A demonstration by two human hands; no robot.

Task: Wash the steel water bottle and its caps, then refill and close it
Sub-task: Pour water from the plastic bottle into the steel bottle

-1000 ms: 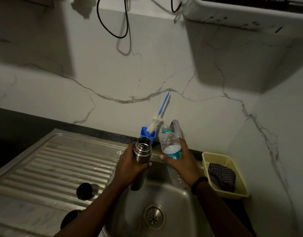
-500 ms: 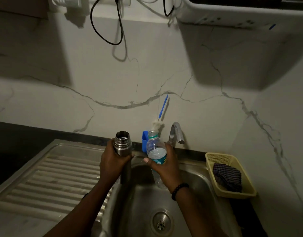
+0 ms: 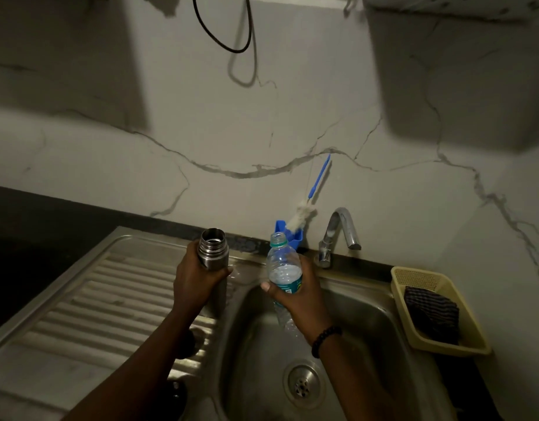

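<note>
My left hand [image 3: 198,281] grips the steel water bottle [image 3: 213,250] upright, its mouth open and uncapped, over the seam between the drainboard and the sink bowl. My right hand [image 3: 295,294] holds a clear plastic bottle [image 3: 283,265] with a green neck ring and teal label, also uncapped and partly filled with water, over the sink [image 3: 368,302]. One dark cap [image 3: 174,393] lies on the drainboard by my left forearm. A second dark round shape [image 3: 191,337] sits half hidden behind that arm.
A steel tap [image 3: 338,232] stands at the back of the sink, shut off. A blue holder [image 3: 288,235] with a blue-handled bottle brush [image 3: 304,208] leans on the wall. A yellow basket [image 3: 438,311] holding a dark cloth [image 3: 430,314] sits right. The ribbed drainboard [image 3: 80,305] spreads left.
Both hands with their bottles have stayed upright and drifted slightly left relative to the tap. The view has tilted, so the caps on the drainboard sit lower in frame.
</note>
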